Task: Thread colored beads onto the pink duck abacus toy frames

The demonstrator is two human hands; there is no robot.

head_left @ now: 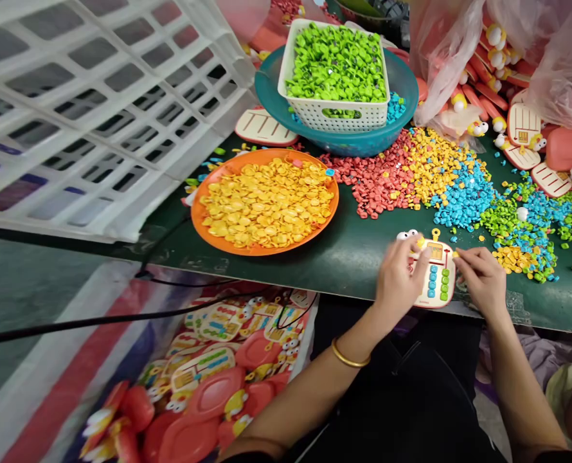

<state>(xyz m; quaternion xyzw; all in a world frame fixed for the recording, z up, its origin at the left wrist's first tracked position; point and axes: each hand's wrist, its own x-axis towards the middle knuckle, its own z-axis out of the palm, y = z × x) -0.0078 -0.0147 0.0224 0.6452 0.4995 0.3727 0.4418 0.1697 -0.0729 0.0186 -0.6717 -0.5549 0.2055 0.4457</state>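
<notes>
A cream toy panel (424,294) with bulging white eyes and a yellow loop lies at the table's front edge. It carries a column of blue pieces (432,283) and a column of green pieces (445,285). My left hand (396,276) is closed on the panel's left side, its fingers over the eyes and upper left part. At the panel's upper right, my right hand (484,281) pinches a small yellow piece (455,254), close to the panel's edge. The fingers partly hide that piece and the panel's left column.
Red pieces (380,183), yellow, blue and green ones lie heaped behind my hands. An orange plate (199,222) of yellow pieces stands left. Behind it, a white basket (310,112) of green pieces sits in a teal basin (271,96). A white crate (122,128) leans far left.
</notes>
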